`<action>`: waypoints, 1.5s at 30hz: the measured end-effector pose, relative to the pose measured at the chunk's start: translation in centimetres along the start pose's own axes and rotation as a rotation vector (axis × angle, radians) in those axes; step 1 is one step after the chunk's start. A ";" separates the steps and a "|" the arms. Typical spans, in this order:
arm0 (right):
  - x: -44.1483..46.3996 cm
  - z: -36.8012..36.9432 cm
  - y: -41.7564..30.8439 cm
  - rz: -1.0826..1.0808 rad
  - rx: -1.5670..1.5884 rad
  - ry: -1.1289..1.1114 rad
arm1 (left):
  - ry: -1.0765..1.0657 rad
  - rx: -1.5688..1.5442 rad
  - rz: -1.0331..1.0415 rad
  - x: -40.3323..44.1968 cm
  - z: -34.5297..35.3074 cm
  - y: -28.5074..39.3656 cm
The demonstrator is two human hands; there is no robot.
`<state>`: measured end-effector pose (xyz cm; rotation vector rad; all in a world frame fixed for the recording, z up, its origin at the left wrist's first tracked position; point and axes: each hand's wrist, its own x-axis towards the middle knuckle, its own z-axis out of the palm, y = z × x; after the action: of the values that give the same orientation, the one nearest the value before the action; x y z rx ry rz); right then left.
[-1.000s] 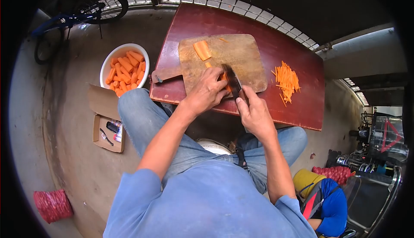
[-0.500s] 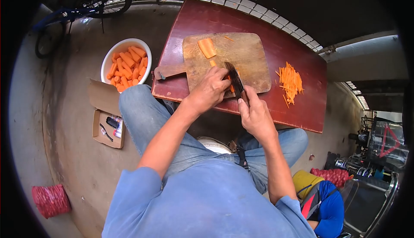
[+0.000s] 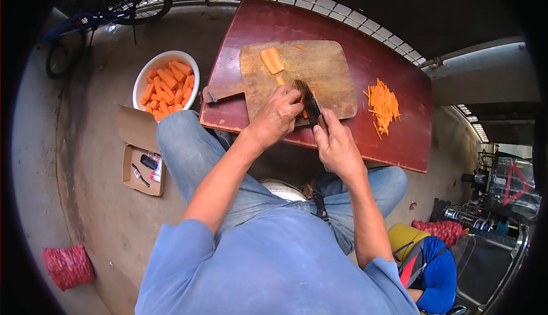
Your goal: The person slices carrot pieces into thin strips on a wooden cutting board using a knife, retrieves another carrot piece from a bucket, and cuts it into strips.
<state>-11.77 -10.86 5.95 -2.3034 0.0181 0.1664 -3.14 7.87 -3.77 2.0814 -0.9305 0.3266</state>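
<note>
Red-topped, the low table point(image 3: 394, 154) stands on a grey floor point(image 3: 103, 161) and bears the cutting board point(image 3: 331, 66), whose handle point(image 3: 225, 91) points to your left. Near the board's close edge, your left hand point(image 3: 275, 116) has its fingers curled and bunched together on a partly cut carrot piece point(image 3: 305, 113), pinning it to the wood; the thumb's exact hold is hidden. Your right hand point(image 3: 338, 148) is wrapped around the grip of the knife point(image 3: 309, 99), its blade upright just beside those left fingertips and slightly blurred, which suggests a quick stroke. Thin bits of orange show at the blade, so the cutting looks to be under way, with little room between steel and fingers. Toward the board's far left corner lies a wide carrot slab point(image 3: 271, 61), and just nearer to you is a smaller bit point(image 3: 279, 80). Right of the board, on the tabletop, a loose heap of carrot strips point(image 3: 383, 107) sits apart from it. Left of the board, down on the floor, a white bowl point(image 3: 196, 78) holds peeled carrots point(image 3: 166, 81).
</note>
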 end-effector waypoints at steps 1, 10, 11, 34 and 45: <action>0.4 -0.2 0.0 -0.015 0.031 0.004 | 0.009 -0.004 0.005 0.0 0.1 0.0; 0.0 -0.2 -1.1 -0.006 0.012 0.017 | 0.007 -0.034 -0.012 0.0 0.0 -0.1; 0.2 -0.1 -0.9 -0.007 -0.019 0.018 | 0.003 -0.032 -0.016 0.1 0.0 -0.2; 0.4 -0.7 -0.7 -0.022 0.046 0.015 | 0.026 -0.012 -0.001 -0.2 0.1 -0.6; 0.9 -0.1 0.3 -0.059 -0.029 -0.023 | 0.010 -0.022 -0.006 -0.3 -0.1 -0.3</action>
<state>-10.87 -11.13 5.66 -2.3281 -0.0643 0.1633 -3.09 8.22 -4.06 2.0600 -0.9172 0.3220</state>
